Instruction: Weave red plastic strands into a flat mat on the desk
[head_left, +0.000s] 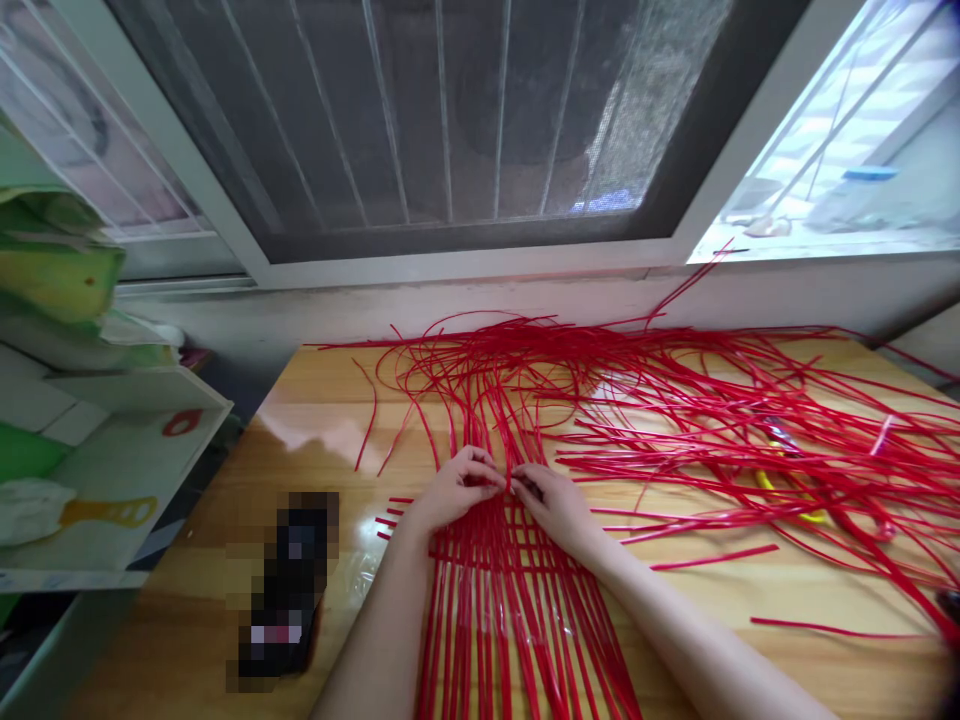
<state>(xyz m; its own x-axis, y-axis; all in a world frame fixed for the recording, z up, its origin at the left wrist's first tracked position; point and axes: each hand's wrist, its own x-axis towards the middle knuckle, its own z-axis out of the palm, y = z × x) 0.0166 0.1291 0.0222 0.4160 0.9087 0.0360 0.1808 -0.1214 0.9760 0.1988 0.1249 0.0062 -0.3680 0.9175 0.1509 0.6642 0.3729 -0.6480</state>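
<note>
Many thin red plastic strips (480,640) run lengthwise across the wooden table in front of me, crossed by several shorter strips into a partly woven sheet. Clear tape lies over the lengthwise ones. At the far end of the weave, my left hand (465,490) has its thumb and fingers pinched on a red strip. Close beside it on the right, my right hand (551,500) pinches a strip too, the fingertips of both hands nearly meeting. Beyond the hands, the strips' loose ends fan out and tangle toward the wall.
Loose red strips (720,460) cover the table's right side, with yellow-handled scissors (787,490) partly under them. A blurred-out black phone (289,590) lies at left. Past the table's left edge stands a pale shelf (150,440). A barred window (450,120) rises behind.
</note>
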